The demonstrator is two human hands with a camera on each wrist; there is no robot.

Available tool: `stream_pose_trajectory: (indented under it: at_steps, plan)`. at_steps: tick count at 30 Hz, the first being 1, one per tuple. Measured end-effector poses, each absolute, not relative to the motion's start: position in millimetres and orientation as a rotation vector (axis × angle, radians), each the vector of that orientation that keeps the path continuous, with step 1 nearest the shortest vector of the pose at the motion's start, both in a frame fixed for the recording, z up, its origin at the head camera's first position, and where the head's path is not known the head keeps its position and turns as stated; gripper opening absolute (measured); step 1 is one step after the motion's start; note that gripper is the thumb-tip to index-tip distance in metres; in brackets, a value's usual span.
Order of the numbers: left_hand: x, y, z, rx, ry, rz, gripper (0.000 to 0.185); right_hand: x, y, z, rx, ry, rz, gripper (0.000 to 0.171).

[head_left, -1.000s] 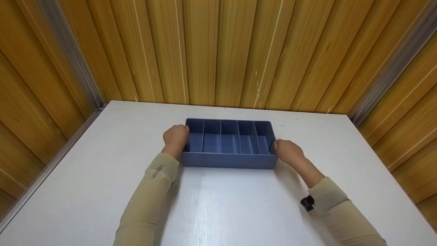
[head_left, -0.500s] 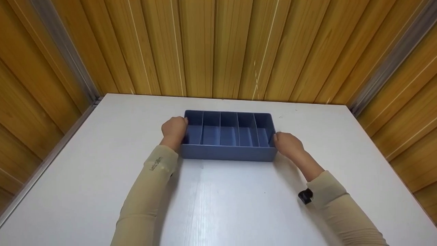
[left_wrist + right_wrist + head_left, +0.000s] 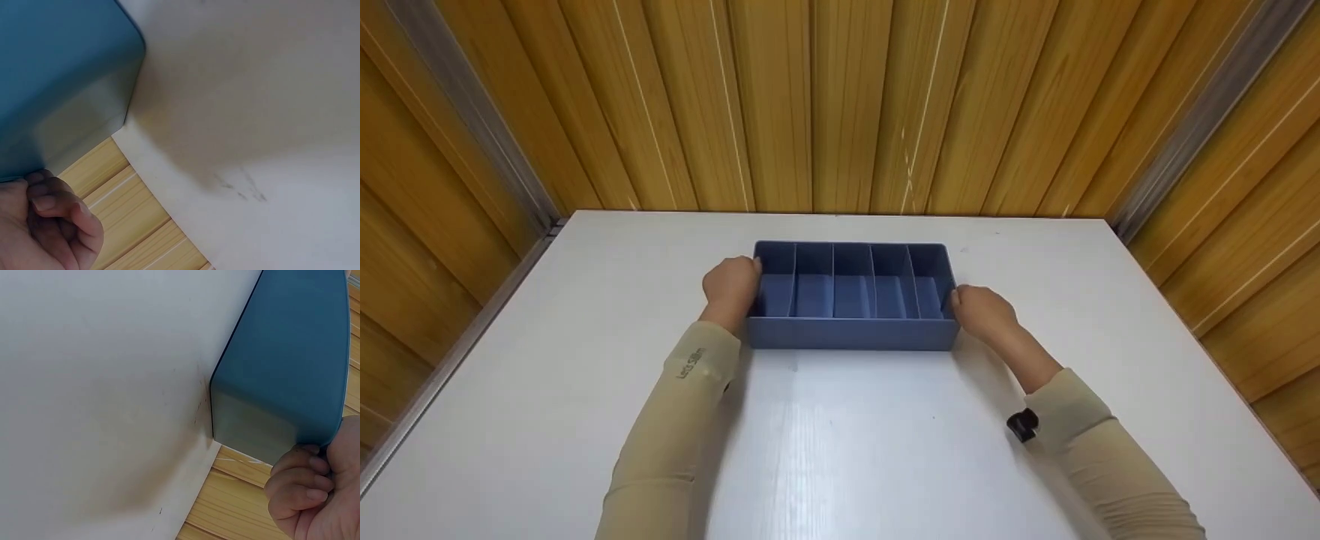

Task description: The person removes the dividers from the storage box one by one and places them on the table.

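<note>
A blue rectangular organizer box (image 3: 852, 334) with several side-by-side compartments sits on the white table (image 3: 840, 435); no objects show inside it. At its left end, my left hand (image 3: 730, 286) pinches the rim, thumb over the top edge. My right hand (image 3: 985, 310) grips the rim at the opposite end the same way. In the left wrist view the left hand's curled fingers (image 3: 67, 211) lie against the box's upper edge. The right wrist view has the right hand's curled fingers (image 3: 298, 486) under the rim of the box (image 3: 281, 354).
A yellow wood-look panel wall (image 3: 840, 105) stands behind the table, with similar panels at left and right. Metal posts (image 3: 480, 112) mark the corners. A black clip-like piece (image 3: 1023, 425) is at the right sleeve.
The camera view has shifted, so the whole scene sits a little higher and farther left in the picture. Both hands keep their hold on the box, which shows no clear movement on the table.
</note>
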State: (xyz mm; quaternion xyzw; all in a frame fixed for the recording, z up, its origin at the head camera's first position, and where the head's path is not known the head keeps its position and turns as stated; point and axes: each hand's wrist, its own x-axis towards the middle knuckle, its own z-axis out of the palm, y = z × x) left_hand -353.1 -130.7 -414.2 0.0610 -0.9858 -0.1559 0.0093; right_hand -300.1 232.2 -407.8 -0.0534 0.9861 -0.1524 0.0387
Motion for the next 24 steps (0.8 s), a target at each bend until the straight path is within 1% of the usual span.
stream_pose_trajectory:
  at_steps: [5, 16, 24]
  plan:
    - [-351.7, -131.4, -414.9, 0.186, -3.069, -0.477, 0.051, -301.2, 232.6, -408.9, -0.172, 3.029, -0.463, 0.042]
    - [-351.1, -132.7, -414.2, 0.193, -3.098, -0.509, 0.053, -303.1, 232.6, -410.4, -0.150, 3.029, -0.432, 0.045]
    - [-349.8, -134.0, -410.3, 0.109, -3.096, -0.438, 0.054, -304.5, 234.4, -405.1, -0.131, 2.995, -0.423, 0.045]
